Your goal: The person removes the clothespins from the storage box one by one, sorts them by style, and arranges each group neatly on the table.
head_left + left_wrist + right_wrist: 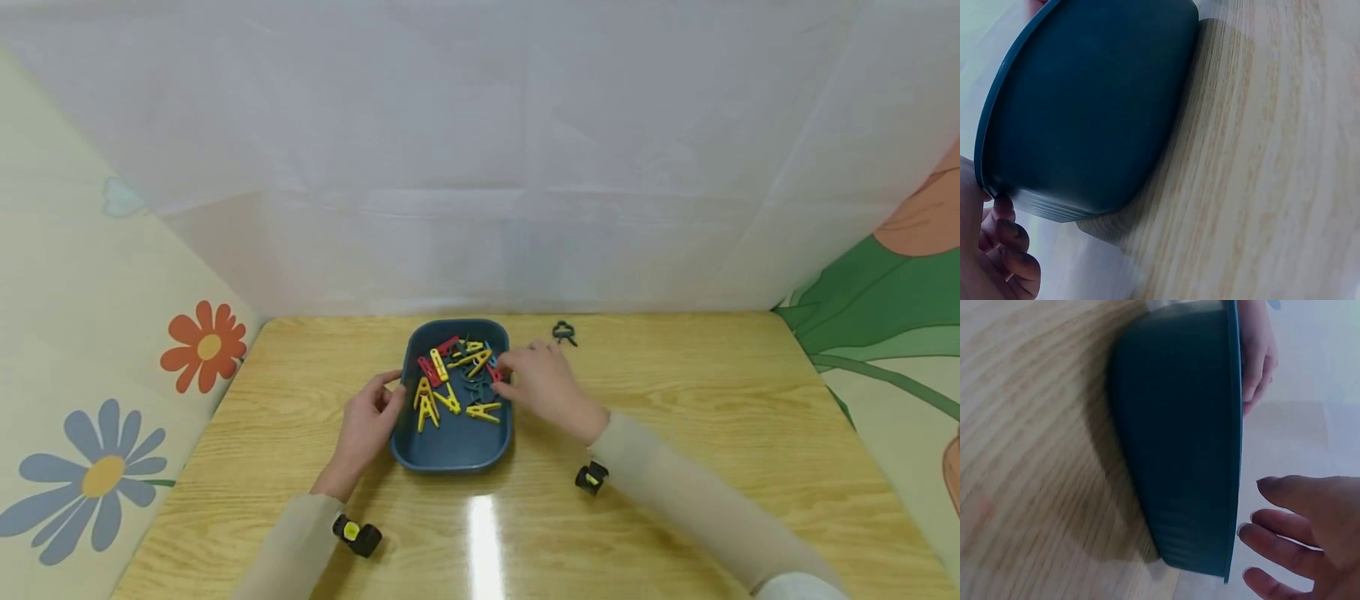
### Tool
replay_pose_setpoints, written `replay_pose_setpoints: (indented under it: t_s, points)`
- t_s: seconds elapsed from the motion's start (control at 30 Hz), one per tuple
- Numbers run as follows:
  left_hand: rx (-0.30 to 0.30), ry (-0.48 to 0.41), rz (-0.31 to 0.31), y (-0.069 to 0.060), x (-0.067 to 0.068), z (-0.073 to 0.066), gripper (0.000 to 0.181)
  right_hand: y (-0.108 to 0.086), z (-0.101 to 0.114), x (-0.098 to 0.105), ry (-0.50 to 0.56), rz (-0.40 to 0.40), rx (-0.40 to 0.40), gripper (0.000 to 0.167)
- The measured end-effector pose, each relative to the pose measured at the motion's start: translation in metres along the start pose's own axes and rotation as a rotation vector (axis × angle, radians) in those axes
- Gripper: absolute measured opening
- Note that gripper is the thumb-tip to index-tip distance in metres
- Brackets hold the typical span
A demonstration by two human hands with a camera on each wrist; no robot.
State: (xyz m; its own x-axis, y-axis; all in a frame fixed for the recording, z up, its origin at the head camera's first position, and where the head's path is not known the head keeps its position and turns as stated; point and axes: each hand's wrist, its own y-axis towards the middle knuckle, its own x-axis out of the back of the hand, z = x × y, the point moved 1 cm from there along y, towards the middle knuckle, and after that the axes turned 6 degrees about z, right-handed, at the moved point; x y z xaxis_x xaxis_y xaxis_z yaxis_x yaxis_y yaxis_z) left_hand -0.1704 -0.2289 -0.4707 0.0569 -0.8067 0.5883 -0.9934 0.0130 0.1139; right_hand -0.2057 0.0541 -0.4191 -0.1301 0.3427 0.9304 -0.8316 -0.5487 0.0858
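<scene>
A dark blue plastic basin (450, 450) stands on the wooden table and holds several clothes pegs, some yellow (438, 365), some red (428, 372), along with dark green clips (478, 390). My left hand (369, 423) grips the basin's left rim, thumb on top and fingers curled beneath, as the left wrist view also shows. Over the right rim hovers my right hand (546, 385), its thumb and fingers apart near a red peg (494, 372). In the right wrist view nothing shows between the right fingers (1279, 547).
A dark green clip (564, 333) lies on the table (675, 400) behind the right hand. A white sheet (480, 167) hangs along the table's back edge. Flower-printed panels (67, 317) flank both sides.
</scene>
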Motion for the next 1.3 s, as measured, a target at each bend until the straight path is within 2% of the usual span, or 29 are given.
replay_pose_setpoints:
  t_s: [0.17,0.3,0.4,0.6,0.77,0.87,1.0,1.13,1.3]
  points:
    - [0.001,-0.004,0.004,0.001,0.001,0.0,0.034,0.002,0.011,-0.008,-0.097,0.081,0.051,0.023]
    - [0.004,-0.005,0.01,0.0,0.001,0.0,0.034,0.004,0.018,-0.013,-0.2,0.115,0.043,0.023]
    - [0.003,-0.008,0.005,0.0,0.001,0.0,0.034,0.006,0.022,-0.018,-0.235,0.132,0.014,0.022]
    - [-0.005,-0.004,-0.006,0.002,0.0,0.001,0.033,0.006,0.03,-0.025,-0.216,0.189,-0.09,0.022]
    - [0.001,-0.004,0.0,0.002,0.0,0.001,0.033,0.006,0.035,-0.03,-0.232,0.198,-0.147,0.026]
    - [0.007,-0.006,0.008,0.002,0.001,0.0,0.033,0.007,0.037,-0.031,-0.244,0.182,-0.168,0.027]
    - [0.014,-0.003,0.01,0.001,0.001,-0.001,0.033,0.008,0.041,-0.032,-0.254,0.172,-0.189,0.016]
    - [0.005,0.002,0.006,0.001,0.001,0.0,0.033,0.011,0.043,-0.033,-0.286,0.204,-0.2,0.008]
    - [-0.002,0.007,0.004,0.001,0.001,-0.001,0.034,0.012,0.043,-0.035,-0.287,0.24,-0.207,0.008]
